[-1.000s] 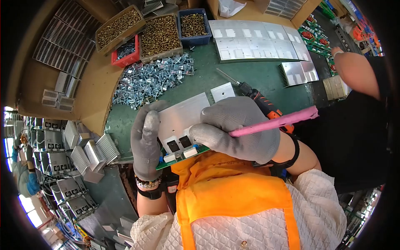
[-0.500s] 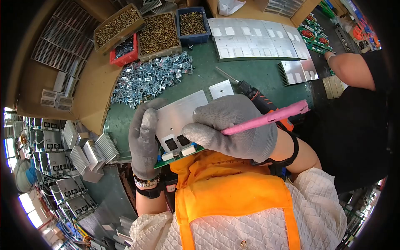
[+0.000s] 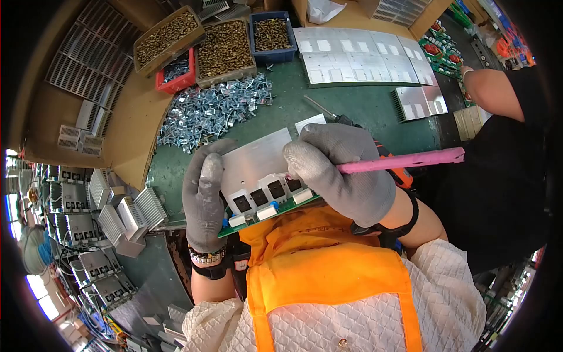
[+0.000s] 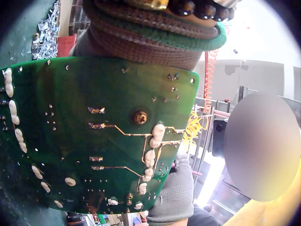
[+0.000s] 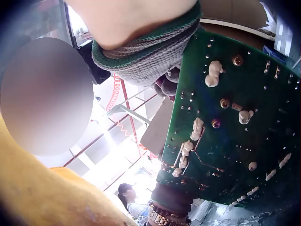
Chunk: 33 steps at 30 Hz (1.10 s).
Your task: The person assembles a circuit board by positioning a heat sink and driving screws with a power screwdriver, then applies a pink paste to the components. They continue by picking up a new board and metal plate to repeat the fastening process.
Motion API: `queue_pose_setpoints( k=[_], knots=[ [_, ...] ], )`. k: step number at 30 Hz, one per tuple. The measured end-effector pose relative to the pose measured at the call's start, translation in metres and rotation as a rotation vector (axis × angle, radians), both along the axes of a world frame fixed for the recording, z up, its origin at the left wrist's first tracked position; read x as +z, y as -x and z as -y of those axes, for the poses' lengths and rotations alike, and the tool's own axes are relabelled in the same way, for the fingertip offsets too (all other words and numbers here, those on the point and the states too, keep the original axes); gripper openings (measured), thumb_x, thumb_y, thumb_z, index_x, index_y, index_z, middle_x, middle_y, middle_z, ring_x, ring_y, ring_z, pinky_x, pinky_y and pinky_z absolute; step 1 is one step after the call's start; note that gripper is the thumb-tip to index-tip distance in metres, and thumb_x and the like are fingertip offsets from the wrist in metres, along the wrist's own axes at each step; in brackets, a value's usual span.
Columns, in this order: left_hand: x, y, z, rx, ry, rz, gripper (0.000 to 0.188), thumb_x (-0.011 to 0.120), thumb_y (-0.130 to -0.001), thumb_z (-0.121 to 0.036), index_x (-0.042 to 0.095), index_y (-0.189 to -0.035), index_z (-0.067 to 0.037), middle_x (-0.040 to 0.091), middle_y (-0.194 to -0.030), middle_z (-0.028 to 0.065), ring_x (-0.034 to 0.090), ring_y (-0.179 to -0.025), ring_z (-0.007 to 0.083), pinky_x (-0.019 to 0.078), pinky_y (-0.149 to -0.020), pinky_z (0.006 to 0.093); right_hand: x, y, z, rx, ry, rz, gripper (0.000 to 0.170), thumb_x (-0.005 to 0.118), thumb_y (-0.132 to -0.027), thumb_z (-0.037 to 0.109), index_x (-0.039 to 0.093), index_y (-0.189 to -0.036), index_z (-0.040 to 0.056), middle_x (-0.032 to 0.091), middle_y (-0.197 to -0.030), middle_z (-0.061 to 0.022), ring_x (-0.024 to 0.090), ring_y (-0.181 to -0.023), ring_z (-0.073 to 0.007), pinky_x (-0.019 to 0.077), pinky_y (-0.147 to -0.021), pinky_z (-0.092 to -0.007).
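Note:
In the head view, the gloved left hand point(image 3: 205, 196) grips the left edge of a silver metal plate point(image 3: 258, 158) joined to a green circuit board point(image 3: 249, 222). Several black components point(image 3: 258, 197) sit in a row along the plate's lower part, above white blocks. The gloved right hand point(image 3: 349, 173) pinches a pink-wrapped stick point(image 3: 404, 161) over the plate's right side; its tip is hidden by the fingers. The board's underside point(image 4: 113, 84), with white blobs and a screw, fills much of the left wrist view. It shows also in the right wrist view point(image 5: 225, 141).
Loose metal clips point(image 3: 211, 111) are heaped behind the left hand, below screw bins point(image 3: 226, 53). Silver plates point(image 3: 363, 58) lie at the back right. A power screwdriver point(image 3: 402, 177) is partly behind the right hand. Another person's arm point(image 3: 495, 94) is at right.
The right hand has moved right along the plate, uncovering more black components. The pink stick now lies flatter. The left hand keeps its grip, and the board has barely moved.

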State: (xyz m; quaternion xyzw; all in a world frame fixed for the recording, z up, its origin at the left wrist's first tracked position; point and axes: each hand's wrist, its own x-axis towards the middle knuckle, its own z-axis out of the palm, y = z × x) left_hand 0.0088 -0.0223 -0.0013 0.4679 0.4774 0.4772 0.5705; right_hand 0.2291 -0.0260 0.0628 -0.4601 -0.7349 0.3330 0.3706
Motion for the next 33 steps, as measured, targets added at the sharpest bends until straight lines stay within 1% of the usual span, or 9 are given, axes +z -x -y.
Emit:
queue_pose_setpoints(
  k=[3,6,9,13,15,19,22,24,33],
  knots=[
    [0.001,0.0,-0.001,0.011,0.014,-0.006,0.041,0.053,-0.099,-0.036,0.062,-0.115,0.0,0.065,-0.104,0.0075,0.06,-0.094,0.0128,0.0481,-0.084,0.0279,-0.005,0.001,-0.002,0.012,-0.145,0.017,0.028,0.053,-0.1,0.027,0.067,-0.09,0.0039,0.065,-0.073,-0.0106,0.064,-0.064,-0.0281,0.0509,-0.059,-0.0342],
    [-0.002,0.001,0.0,0.0,0.003,-0.004,0.041,0.054,-0.099,-0.037,0.062,-0.115,0.0,0.065,-0.105,0.0074,0.06,-0.094,0.0129,0.0482,-0.084,0.028,-0.005,0.002,0.001,-0.029,0.0,-0.014,0.029,0.053,-0.1,0.027,0.067,-0.089,0.0044,0.064,-0.07,-0.0105,0.063,-0.061,-0.0281,0.05,-0.057,-0.0342],
    [-0.005,0.0,0.0,0.017,-0.015,0.009,0.042,0.055,-0.098,-0.037,0.062,-0.115,0.0,0.065,-0.106,0.0072,0.06,-0.095,0.0132,0.0483,-0.085,0.0282,-0.006,0.0,0.001,-0.02,-0.143,0.002,0.03,0.053,-0.099,0.029,0.066,-0.087,0.0043,0.063,-0.069,-0.0108,0.063,-0.061,-0.0282,0.049,-0.056,-0.0348],
    [-0.006,0.002,0.0,0.007,0.0,0.026,0.043,0.055,-0.098,-0.039,0.061,-0.116,0.0,0.065,-0.108,0.007,0.06,-0.097,0.0132,0.0485,-0.086,0.0289,-0.005,-0.004,0.003,0.017,-0.094,-0.082,0.032,0.053,-0.099,0.029,0.065,-0.083,0.0044,0.062,-0.068,-0.0111,0.062,-0.06,-0.0297,0.0475,-0.054,-0.0361],
    [-0.006,0.002,0.0,-0.004,-0.018,0.016,0.044,0.055,-0.098,-0.04,0.061,-0.116,0.0,0.065,-0.109,0.007,0.06,-0.098,0.0132,0.0486,-0.086,0.0291,-0.01,-0.003,0.002,0.061,-0.265,0.137,0.033,0.053,-0.099,0.029,0.064,-0.079,0.0049,0.061,-0.066,-0.0114,0.06,-0.06,-0.0315,0.0461,-0.053,-0.0378],
    [-0.007,0.0,0.001,0.012,-0.058,0.011,0.046,0.056,-0.098,-0.041,0.061,-0.117,0.0,0.065,-0.108,0.0067,0.059,-0.097,0.0127,0.048,-0.086,0.0287,-0.013,0.0,0.003,0.066,-0.331,0.149,0.033,0.053,-0.098,0.03,0.063,-0.077,0.0064,0.059,-0.065,-0.0121,0.059,-0.059,-0.0331,0.0453,-0.052,-0.0395],
    [-0.003,0.002,0.0,0.004,-0.044,-0.018,0.047,0.055,-0.098,-0.043,0.062,-0.116,0.0,0.065,-0.106,0.0065,0.059,-0.097,0.0126,0.0474,-0.086,0.0283,-0.011,0.0,0.002,0.075,-0.22,0.16,0.034,0.053,-0.098,0.032,0.062,-0.077,0.0075,0.058,-0.064,-0.0124,0.059,-0.059,-0.0332,0.0454,-0.052,-0.0406],
    [-0.002,0.002,0.0,-0.018,-0.039,-0.03,0.048,0.055,-0.097,-0.044,0.062,-0.116,0.0,0.065,-0.105,0.0065,0.058,-0.097,0.0126,0.0471,-0.086,0.0283,-0.014,0.001,0.001,0.084,-0.321,0.188,0.035,0.053,-0.098,0.033,0.061,-0.076,0.0083,0.057,-0.063,-0.0128,0.058,-0.058,-0.0339,0.0456,-0.052,-0.0413],
    [-0.005,0.001,0.001,0.015,-0.023,-0.027,0.049,0.055,-0.097,-0.045,0.062,-0.115,0.0,0.066,-0.105,0.0076,0.059,-0.098,0.0138,0.0474,-0.087,0.0296,-0.012,0.001,0.002,0.059,-0.333,0.192,0.032,0.053,-0.097,0.032,0.061,-0.076,0.0082,0.059,-0.066,-0.0131,0.058,-0.058,-0.0341,0.0462,-0.053,-0.0415]
  ],
)
